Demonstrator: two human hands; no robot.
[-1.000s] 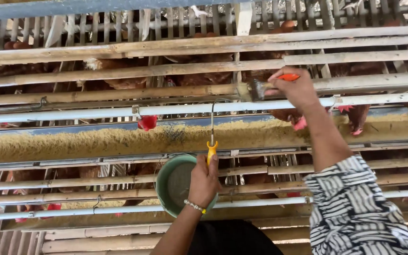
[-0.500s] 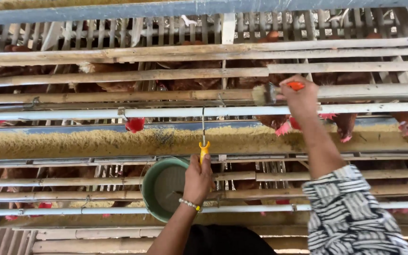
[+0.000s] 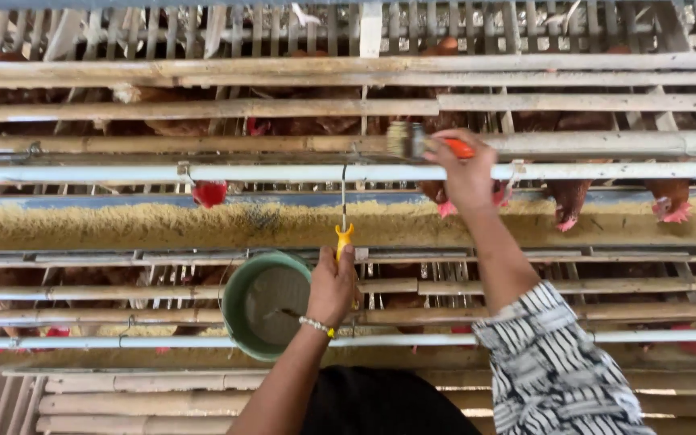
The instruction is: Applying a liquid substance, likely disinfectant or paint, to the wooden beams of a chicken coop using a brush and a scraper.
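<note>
The bare-armed left hand (image 3: 332,286), wearing a beaded bracelet at its wrist, was closed at six o'clock; the striped-sleeved right hand (image 3: 465,173), fingers curled shut, reached toward one o'clock.

Brush at the pipe, bucket at the drinker

An orange-handled brush (image 3: 424,144) lies level, bristles leftward against the grey pipe (image 3: 606,143). A round green bucket (image 3: 266,304), tilted mouth-up with grey contents, sits just under the upright yellow nipple drinker (image 3: 343,240).

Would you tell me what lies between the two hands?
In the head view, between the left hand and right hand runs the long feed-filled trough.
</note>
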